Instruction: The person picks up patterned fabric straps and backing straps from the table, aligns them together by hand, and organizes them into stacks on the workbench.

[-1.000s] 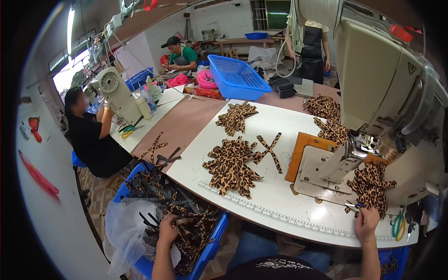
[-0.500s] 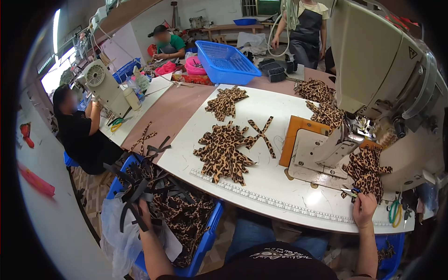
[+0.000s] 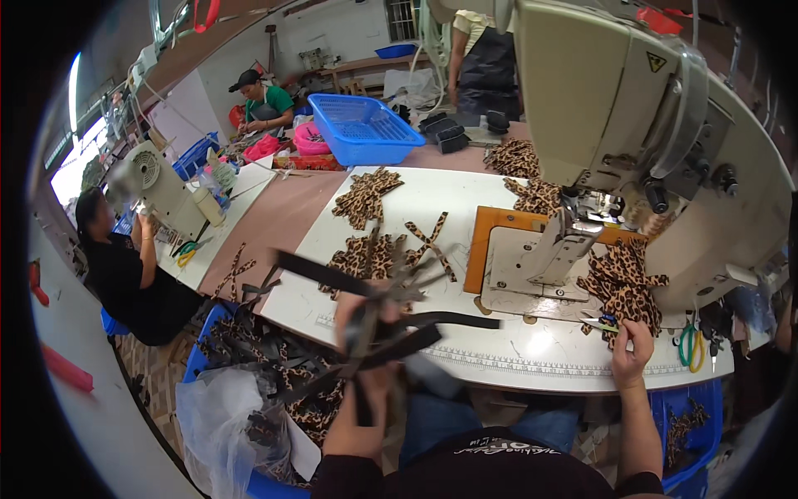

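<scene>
Blurred by motion, my left hand [image 3: 374, 320] is closed on a bunch of black fabric strips [image 3: 416, 339] above the table's front edge. The strips fan out in several directions and partly cover a pile of leopard-print strips [image 3: 359, 256]. At the right, my right hand [image 3: 633, 353] holds small thread snips [image 3: 607, 323], blades pointing left. They lie over another leopard-print pile [image 3: 625, 279] beside the sewing machine [image 3: 553, 258]. Crossed leopard-print strips [image 3: 431, 243] and a smaller pile [image 3: 366, 197] rest on the white tabletop [image 3: 532, 341].
A blue bin [image 3: 198, 353] of strips and a clear plastic bag [image 3: 216, 416] stand at lower left. Scissors [image 3: 688, 348] lie at the table's right edge. A blue basket [image 3: 366, 133] sits at the back. Three people [image 3: 125, 270] are around the room.
My left hand has risen from the blue bin to above the table, bringing the black strips rightward. My right hand still holds the snips. The whole view has shifted slightly.
</scene>
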{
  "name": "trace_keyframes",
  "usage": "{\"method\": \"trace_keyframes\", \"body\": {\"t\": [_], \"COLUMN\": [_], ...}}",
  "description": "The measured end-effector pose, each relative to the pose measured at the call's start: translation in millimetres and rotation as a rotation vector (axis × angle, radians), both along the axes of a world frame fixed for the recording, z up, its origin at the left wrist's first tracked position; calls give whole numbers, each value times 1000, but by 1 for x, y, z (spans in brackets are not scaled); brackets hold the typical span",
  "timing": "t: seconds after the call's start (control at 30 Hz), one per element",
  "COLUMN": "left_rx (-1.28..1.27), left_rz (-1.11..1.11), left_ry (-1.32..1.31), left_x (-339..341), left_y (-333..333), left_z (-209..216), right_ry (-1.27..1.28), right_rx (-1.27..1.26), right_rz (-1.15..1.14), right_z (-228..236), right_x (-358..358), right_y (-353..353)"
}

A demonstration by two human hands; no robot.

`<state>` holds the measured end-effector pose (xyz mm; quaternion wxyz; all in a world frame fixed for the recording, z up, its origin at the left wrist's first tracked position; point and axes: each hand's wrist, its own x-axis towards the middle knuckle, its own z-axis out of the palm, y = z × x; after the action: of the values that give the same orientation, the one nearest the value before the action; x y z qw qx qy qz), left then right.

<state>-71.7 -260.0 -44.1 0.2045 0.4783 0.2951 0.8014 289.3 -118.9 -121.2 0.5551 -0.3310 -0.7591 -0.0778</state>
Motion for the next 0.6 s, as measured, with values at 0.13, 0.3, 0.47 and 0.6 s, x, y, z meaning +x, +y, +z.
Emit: {"method": "trace_keyframes", "body": {"t": [0.13, 0.3, 0.47, 0.6], "left_rx": [-155, -628, -682, -705], "left_rz": [496, 270, 170, 135], "left_ry": [909, 1207, 1088, 1048], "left_x": [69, 91, 75, 70], "left_y": [75, 105, 119, 112], "left_z": [-51, -88, -61, -62], "right_ry": [343, 288, -11, 77], "right_rx": [-288, -671, -597, -634], "right_rz": [63, 224, 239, 264], "right_z": [-25, -31, -21, -26], "right_x": [-22, -65, -76, -72], "right_y": [-10, -13, 19, 26]}}
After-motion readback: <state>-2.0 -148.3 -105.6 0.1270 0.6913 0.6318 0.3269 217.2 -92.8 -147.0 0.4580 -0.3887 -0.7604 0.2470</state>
